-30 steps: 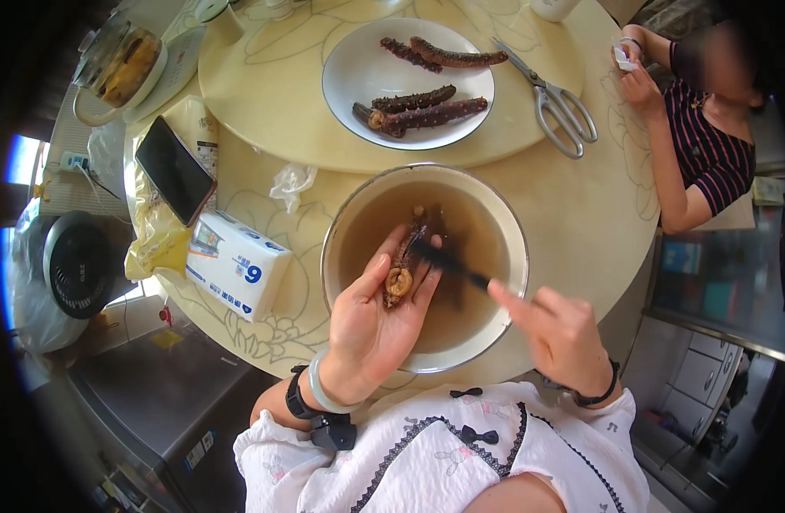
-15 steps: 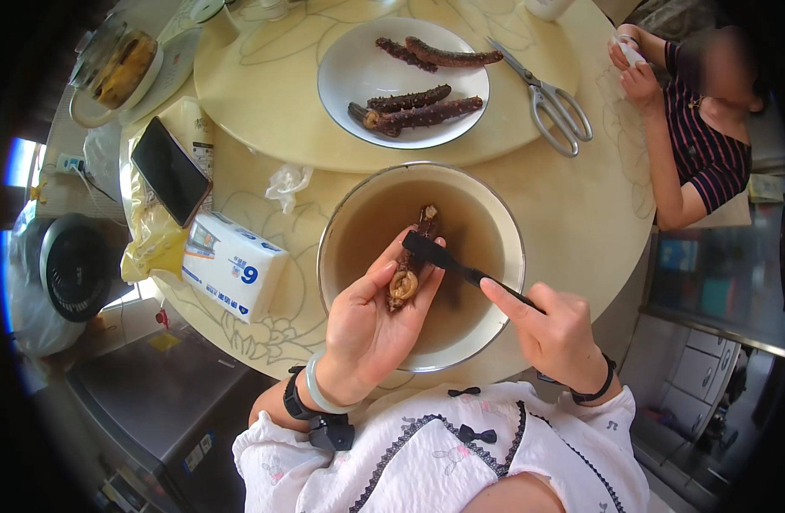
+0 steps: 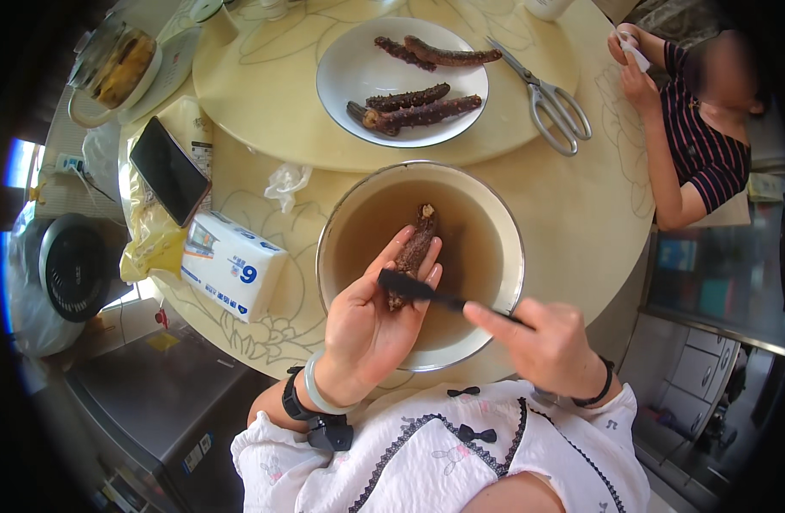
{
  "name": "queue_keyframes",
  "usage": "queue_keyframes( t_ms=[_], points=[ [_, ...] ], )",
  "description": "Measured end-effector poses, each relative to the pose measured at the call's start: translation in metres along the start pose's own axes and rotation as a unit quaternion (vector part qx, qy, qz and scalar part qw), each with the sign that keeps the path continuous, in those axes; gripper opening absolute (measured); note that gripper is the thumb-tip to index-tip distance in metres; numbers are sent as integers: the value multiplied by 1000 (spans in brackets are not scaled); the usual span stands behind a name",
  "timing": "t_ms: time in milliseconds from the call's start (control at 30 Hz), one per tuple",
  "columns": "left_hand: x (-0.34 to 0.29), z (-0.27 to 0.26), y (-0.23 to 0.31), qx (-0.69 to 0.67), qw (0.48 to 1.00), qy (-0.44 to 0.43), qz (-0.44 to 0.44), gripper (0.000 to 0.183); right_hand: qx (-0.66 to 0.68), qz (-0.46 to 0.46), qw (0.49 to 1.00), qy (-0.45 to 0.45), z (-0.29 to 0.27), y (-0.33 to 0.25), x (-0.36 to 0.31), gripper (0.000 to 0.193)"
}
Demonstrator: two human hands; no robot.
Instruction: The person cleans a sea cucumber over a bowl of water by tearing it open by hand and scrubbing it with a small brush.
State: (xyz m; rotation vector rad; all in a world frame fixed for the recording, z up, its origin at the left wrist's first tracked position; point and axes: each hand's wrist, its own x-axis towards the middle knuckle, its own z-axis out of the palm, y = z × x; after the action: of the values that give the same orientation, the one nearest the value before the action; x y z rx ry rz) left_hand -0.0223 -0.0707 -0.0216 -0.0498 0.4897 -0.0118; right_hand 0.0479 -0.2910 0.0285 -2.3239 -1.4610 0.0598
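A dark, bumpy sea cucumber [image 3: 418, 245] lies along the upturned palm of my left hand [image 3: 365, 318], its fingers curled around its sides. My right hand [image 3: 548, 344] grips a black brush [image 3: 407, 285] by the handle, forefinger stretched along it. The brush's head rests across the near part of the sea cucumber; bristles are hidden beneath. Both are above a wide enamel basin [image 3: 514, 278] of cloudy brown water. Beyond it, a white plate [image 3: 345, 73] holds several more sea cucumbers [image 3: 422, 115].
Scissors [image 3: 542, 103] lie right of the plate on the raised round turntable [image 3: 256, 111]. To the left are a tissue pack [image 3: 234, 263], a phone [image 3: 170, 171], crumpled plastic [image 3: 287, 185] and a lidded glass pot [image 3: 119, 68]. Another person [image 3: 700, 128] sits at right, holding something white.
The brush head has moved left and toward me along the sea cucumber, my right hand following. The sea cucumber has been turned: its curled, pale opening no longer shows, and its bumpy skin does.
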Motion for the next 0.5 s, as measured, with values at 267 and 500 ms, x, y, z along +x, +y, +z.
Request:
queue_keyframes(
  t_ms=[267, 500],
  points=[
    [0, -4, -3, 11, 999, -41, 20, 45, 32, 118, 992, 34, -13, 23, 0, 55],
    [3, -2, 2, 4, 999, -23, -24, 42, 103, 60, 993, -26, -13, 11, 4, 56]
  ],
)
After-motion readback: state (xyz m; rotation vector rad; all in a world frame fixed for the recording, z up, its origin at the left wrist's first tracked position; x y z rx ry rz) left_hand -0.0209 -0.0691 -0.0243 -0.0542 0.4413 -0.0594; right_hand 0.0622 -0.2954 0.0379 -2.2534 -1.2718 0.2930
